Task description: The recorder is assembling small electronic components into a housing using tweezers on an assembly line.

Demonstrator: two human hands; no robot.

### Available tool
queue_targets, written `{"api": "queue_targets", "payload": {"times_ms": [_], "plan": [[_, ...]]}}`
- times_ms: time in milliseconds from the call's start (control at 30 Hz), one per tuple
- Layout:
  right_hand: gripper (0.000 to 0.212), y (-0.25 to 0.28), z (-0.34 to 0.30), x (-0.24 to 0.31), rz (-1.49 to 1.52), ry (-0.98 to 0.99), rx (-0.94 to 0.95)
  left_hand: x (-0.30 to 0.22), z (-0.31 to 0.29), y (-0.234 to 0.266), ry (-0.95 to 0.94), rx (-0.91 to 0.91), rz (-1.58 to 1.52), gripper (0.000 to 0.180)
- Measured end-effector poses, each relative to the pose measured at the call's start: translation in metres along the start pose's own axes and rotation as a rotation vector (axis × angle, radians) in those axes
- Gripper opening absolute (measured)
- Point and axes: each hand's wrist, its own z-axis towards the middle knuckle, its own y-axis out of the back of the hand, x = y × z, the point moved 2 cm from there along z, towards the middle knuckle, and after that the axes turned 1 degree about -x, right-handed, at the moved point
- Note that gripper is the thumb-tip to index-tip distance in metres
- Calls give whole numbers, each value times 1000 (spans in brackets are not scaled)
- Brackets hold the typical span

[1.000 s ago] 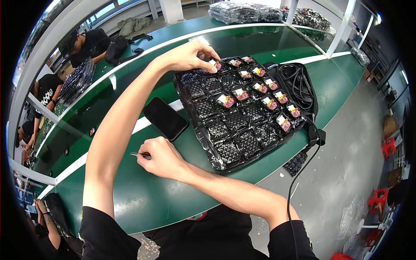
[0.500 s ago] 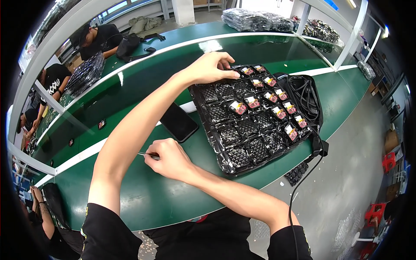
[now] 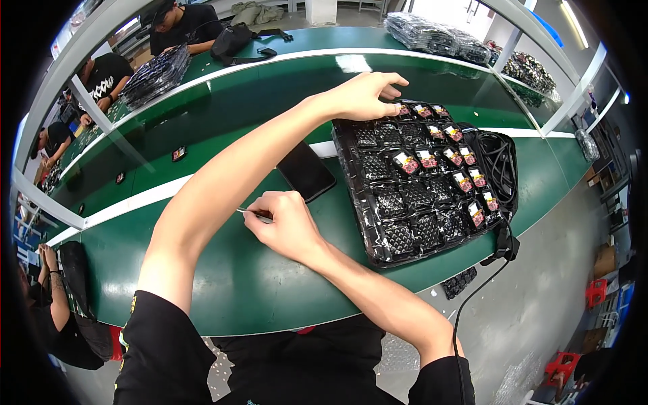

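Observation:
A black plastic tray [image 3: 397, 244] with rows of quilted-pattern pockets lies on the green table. Several small black pieces with white, yellow and pink faces [image 3: 426, 159] fill pockets on its far and right sides; other pockets hold none. Above the far left edge of the tray is my left hand [image 3: 368, 96], its fingers stretched out and apart, the thumb close to a piece in the far row. My right hand [image 3: 287, 223] is closed around a thin metal tool [image 3: 260, 214], perhaps tweezers, left of the tray. My left forearm passes just beyond its tip.
A black phone [image 3: 307, 172] lies beside the tray. To its right sits a black bag with a coiled cable [image 3: 496, 158]. Beyond the white rail, loose pieces [image 3: 179, 154] lie on the green surface. People work at the left; stacked plastic-wrapped trays [image 3: 432, 34] stand at the back.
The whole view has shifted, so the tray and hands appear farther right. My left fingers have straightened, and more of the far-row piece by the thumb shows. My right hand keeps its grip.

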Motion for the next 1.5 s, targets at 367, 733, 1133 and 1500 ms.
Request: {"api": "queue_targets", "payload": {"times_ms": [367, 733, 1133, 1500], "plan": [[15, 4, -1, 8, 24, -41, 13, 96, -162, 146, 335, 32, 486, 48], [13, 3, 0, 11, 0, -72, 51, 122, -366, 173, 646, -136, 418, 50], [8, 5, 2, 13, 60, -53, -166, -26, -382, 70, 274, -90, 388, 41], [9, 0, -2, 10, 18, -121, -59, -19, -428, 70, 367, -127, 237, 57]]}}
